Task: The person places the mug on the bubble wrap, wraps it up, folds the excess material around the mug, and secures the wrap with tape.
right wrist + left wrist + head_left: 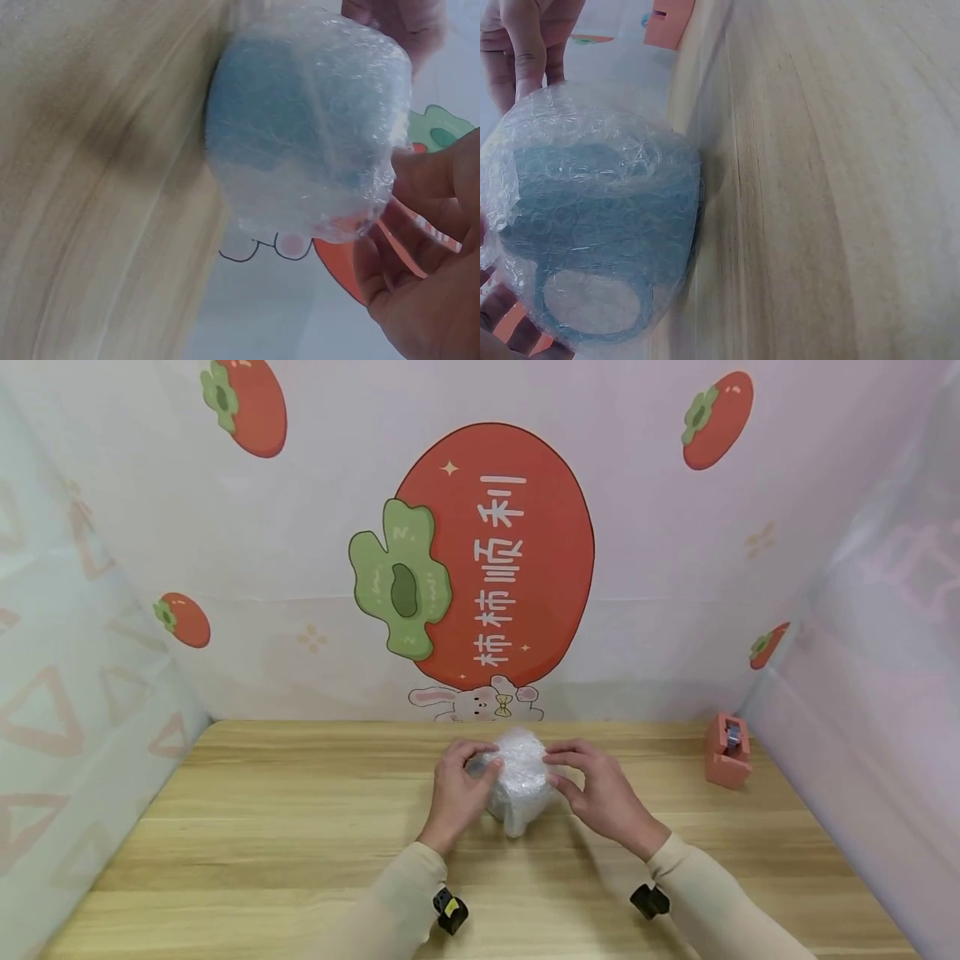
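A blue mug (607, 217) stands on the table, wrapped all round in clear bubble wrap (522, 777). Its ring-shaped handle (592, 330) shows through the plastic in the left wrist view. From the left side, my left hand (460, 789) pinches the wrap near the top with thumb and fingers. Opposite it, my right hand (603, 793) holds the upper right of the wrap between thumb and fingers. The right wrist view shows the right hand (427, 255) with its fingertips against the crinkled plastic. A loose fold of wrap hangs at the front.
A pink tape dispenser (727, 752) stands at the back right of the wooden table (262, 843). Fabric walls close off the back and both sides; the back one (645, 652) bears printed persimmons. A small black camera sits at each wrist.
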The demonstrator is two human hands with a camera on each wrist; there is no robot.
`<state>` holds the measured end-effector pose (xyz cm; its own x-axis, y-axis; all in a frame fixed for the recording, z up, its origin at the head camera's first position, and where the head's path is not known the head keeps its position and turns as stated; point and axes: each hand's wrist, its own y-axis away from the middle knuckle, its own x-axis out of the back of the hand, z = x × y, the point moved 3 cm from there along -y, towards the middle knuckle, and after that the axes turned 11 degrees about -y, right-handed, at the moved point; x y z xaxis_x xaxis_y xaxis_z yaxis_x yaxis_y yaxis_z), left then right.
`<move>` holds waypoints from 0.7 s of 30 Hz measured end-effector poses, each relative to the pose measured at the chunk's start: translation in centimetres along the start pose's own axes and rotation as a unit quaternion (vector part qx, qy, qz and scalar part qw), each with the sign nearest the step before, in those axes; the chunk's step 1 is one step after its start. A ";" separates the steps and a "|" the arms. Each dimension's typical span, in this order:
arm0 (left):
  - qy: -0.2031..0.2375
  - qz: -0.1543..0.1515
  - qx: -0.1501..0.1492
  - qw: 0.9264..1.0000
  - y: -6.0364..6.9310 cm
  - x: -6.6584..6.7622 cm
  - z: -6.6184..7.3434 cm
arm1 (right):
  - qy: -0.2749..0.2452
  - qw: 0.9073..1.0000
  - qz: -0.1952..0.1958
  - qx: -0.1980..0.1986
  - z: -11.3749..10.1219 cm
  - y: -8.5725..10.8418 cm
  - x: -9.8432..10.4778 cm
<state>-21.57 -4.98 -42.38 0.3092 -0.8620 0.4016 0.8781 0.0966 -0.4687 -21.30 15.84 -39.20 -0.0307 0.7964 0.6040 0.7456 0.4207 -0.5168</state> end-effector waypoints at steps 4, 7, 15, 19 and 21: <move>-0.004 0.002 0.003 1.000 0.0 0.0 0.1 | 0.001 1.000 -0.008 -0.012 -0.3 -0.2 0.5; -0.005 -0.003 0.008 1.000 0.0 0.1 0.1 | -0.001 1.000 -0.003 -0.019 -0.5 -0.2 0.9; -0.021 -0.016 0.005 1.000 0.0 0.2 0.3 | 0.004 0.999 0.003 -0.031 -0.5 -0.4 1.5; -0.030 -0.023 0.011 0.999 0.0 0.2 0.3 | 0.003 0.999 0.009 -0.032 -0.4 0.0 2.0; -0.033 -0.023 0.013 0.999 0.0 0.2 0.3 | 0.002 0.999 0.012 -0.033 -0.2 0.2 2.3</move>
<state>-21.37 -4.98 -42.07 0.2920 -0.8309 0.4736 0.9002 0.0716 -0.4295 -21.05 17.71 -37.78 -0.0093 0.8041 0.5944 0.7885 0.3715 -0.4902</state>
